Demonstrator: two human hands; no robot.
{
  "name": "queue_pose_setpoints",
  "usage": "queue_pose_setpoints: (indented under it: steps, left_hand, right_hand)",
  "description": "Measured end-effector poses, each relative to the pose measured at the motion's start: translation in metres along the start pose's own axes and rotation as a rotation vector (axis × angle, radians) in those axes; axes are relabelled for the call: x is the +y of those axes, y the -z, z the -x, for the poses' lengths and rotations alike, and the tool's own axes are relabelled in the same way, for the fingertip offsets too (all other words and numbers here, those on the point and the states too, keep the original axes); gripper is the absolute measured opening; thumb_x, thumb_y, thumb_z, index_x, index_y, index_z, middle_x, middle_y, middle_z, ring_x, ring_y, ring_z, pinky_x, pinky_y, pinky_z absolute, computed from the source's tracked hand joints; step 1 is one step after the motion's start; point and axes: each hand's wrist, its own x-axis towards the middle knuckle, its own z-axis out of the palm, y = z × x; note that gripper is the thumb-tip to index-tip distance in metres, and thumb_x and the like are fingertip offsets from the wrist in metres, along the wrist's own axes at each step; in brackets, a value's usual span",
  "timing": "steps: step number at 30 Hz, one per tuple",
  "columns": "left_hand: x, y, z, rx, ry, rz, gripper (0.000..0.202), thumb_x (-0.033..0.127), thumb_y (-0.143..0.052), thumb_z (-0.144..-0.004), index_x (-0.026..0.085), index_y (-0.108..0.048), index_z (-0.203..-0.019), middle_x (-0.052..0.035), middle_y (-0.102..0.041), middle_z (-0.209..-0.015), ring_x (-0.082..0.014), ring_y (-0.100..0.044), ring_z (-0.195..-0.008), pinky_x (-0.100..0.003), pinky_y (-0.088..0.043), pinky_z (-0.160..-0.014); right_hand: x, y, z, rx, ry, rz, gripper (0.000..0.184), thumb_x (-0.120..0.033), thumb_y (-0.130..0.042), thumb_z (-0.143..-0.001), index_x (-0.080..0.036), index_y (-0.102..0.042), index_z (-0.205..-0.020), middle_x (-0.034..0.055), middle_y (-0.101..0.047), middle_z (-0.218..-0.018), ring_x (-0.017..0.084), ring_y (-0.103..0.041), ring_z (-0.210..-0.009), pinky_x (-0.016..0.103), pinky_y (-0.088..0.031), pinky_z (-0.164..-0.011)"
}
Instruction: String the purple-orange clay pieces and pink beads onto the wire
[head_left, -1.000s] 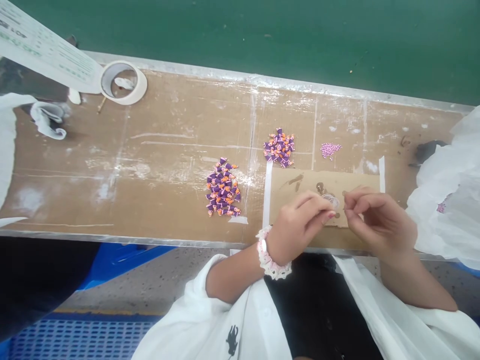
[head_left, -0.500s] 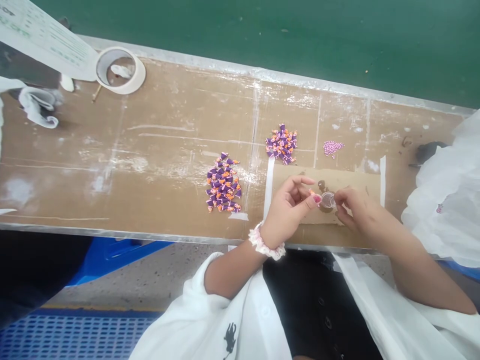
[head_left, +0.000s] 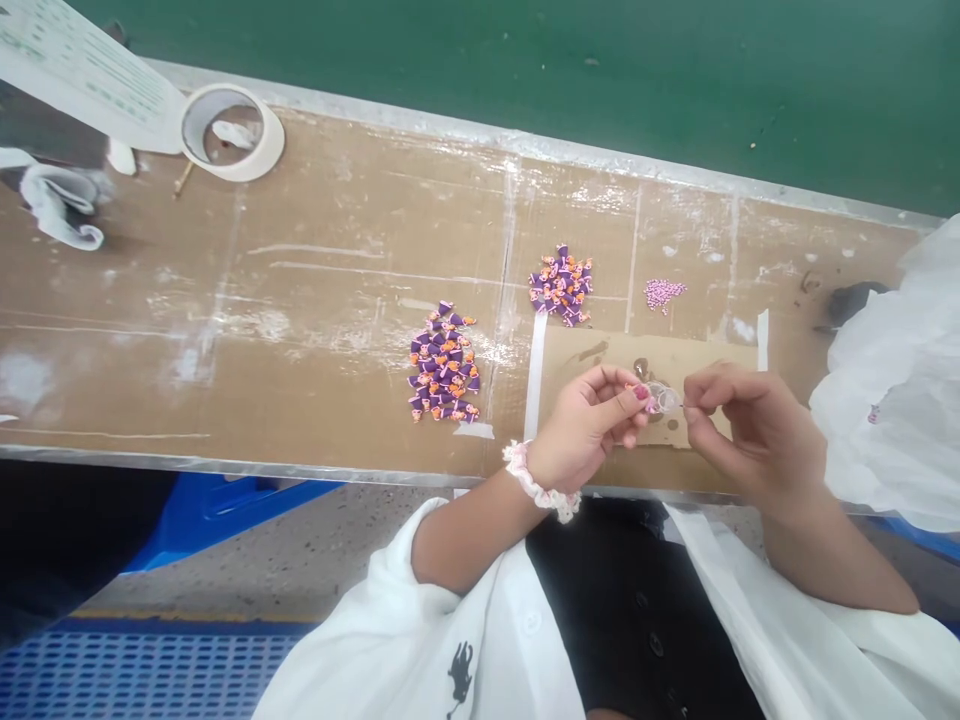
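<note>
My left hand (head_left: 592,415) pinches a small purple, pink and orange figurine, mostly hidden behind the fingertips. Just beyond those fingertips is a clear round piece like a small dish (head_left: 663,399); whether it rests on the paper or is held cannot be made out. To its right my right hand (head_left: 757,430) is closed in a pinch, with something thin and too small to name at its fingertips. Both hands are over a brown paper sheet (head_left: 720,352) taped to the table. A pile of similar figurines (head_left: 561,287) lies beyond my left hand, and a larger group (head_left: 444,365) to its left.
Tiny pink-purple pieces (head_left: 663,293) lie in a heap beyond the sheet. At far left are a masking tape roll (head_left: 271,145), a printed paper (head_left: 90,75) and a crumpled white cloth (head_left: 56,205). A white plastic bag (head_left: 892,400) bulges at the right edge.
My right hand has drawn back to the right, away from the clear piece, and its fingers have closed tighter. My left hand has shifted slightly right with the figurine.
</note>
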Motion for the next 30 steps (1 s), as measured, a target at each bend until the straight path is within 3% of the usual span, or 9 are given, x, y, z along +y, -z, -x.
queue_pose_setpoints:
  steps: [5,12,23,30]
  left_hand:
    - [-0.002,-0.003,0.003,-0.053,0.06,0.059,0.035,0.031,-0.085,-0.064,0.013,-0.057,-0.077,0.0022,-0.063,-0.064,-0.0047,-0.059,-0.057,-0.013,-0.044,-0.05]
    - [-0.003,-0.002,0.004,-0.08,0.045,0.072,0.034,0.028,-0.085,-0.064,0.013,-0.058,-0.077,0.0022,-0.065,-0.06,-0.0066,-0.063,-0.058,-0.014,-0.049,-0.054]
    - [0.0,-0.002,0.005,-0.032,0.02,-0.073,0.041,0.032,-0.088,-0.058,0.013,-0.057,-0.076,0.0005,-0.068,-0.064,-0.01,-0.066,-0.057,-0.023,-0.055,-0.061]
    - [0.001,-0.004,0.007,-0.021,-0.032,-0.111,0.041,0.029,-0.088,-0.058,0.012,-0.056,-0.076,0.0016,-0.067,-0.062,-0.0102,-0.068,-0.057,-0.022,-0.057,-0.06]
  right_hand:
    - [-0.01,-0.013,-0.005,0.053,0.065,-0.044,0.03,-0.001,-0.058,-0.075,-0.025,-0.047,-0.088,-0.0022,-0.058,-0.074,0.013,-0.057,-0.065,0.029,-0.046,-0.059]
    - [-0.015,-0.013,-0.005,0.035,0.078,-0.028,0.031,0.001,-0.058,-0.075,-0.025,-0.046,-0.087,-0.0014,-0.058,-0.075,0.013,-0.058,-0.068,0.03,-0.049,-0.062]
    - [-0.022,-0.009,-0.008,-0.004,0.164,0.136,0.028,0.001,-0.057,-0.077,-0.025,-0.047,-0.082,0.0,-0.06,-0.074,0.014,-0.059,-0.066,0.028,-0.046,-0.054]
    - [-0.021,-0.01,-0.006,-0.01,0.153,0.117,0.027,0.0,-0.057,-0.077,-0.024,-0.046,-0.082,0.0004,-0.059,-0.075,0.014,-0.058,-0.066,0.029,-0.046,-0.055]
